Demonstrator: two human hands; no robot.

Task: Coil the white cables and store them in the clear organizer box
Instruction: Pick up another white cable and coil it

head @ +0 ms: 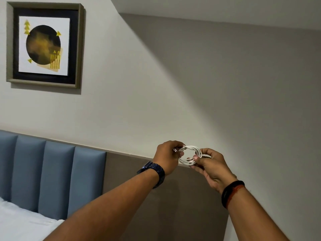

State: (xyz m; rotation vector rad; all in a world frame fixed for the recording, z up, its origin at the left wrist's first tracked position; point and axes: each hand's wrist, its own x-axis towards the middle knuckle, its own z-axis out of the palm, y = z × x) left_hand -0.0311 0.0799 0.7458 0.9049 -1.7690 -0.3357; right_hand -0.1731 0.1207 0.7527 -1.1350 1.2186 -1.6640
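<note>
Clearly light, soft and springy, hence held up before the wall as a small white cable (190,155) coil, left hand (168,154) and right hand (209,165) both pinched shut on opposite sides.

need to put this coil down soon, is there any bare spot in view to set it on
Only the white bedding at lower left, bordered by the blue headboard and the left forearm, is bare. The rest is wall. No organizer box shows. The left hand and right hand crowd the cable coil.
</note>
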